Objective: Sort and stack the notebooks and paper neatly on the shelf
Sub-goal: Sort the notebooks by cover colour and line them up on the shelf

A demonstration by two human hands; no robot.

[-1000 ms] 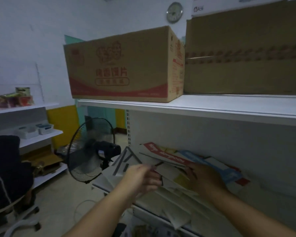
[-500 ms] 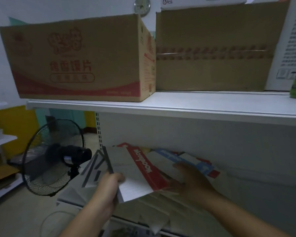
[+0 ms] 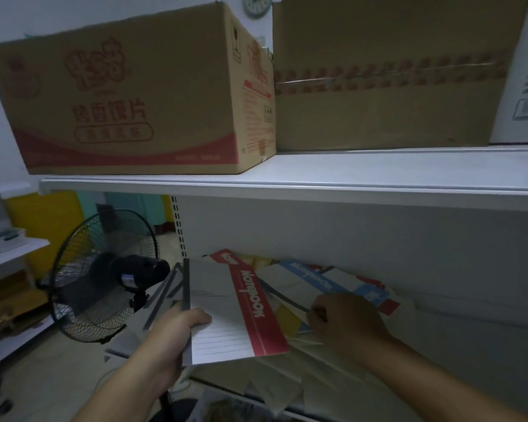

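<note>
My left grip holds the red notebook by its near corner. The blue notebook lies just beyond my right grip; I cannot tell whether that one is closed.

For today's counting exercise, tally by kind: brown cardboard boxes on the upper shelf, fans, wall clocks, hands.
Brown cardboard boxes: 2 (printed box, taped box)
Fan: 1
Wall clock: 1
Hands: 2 (left hand, holding the red-banded notebook; right hand)
Total: 6
</note>
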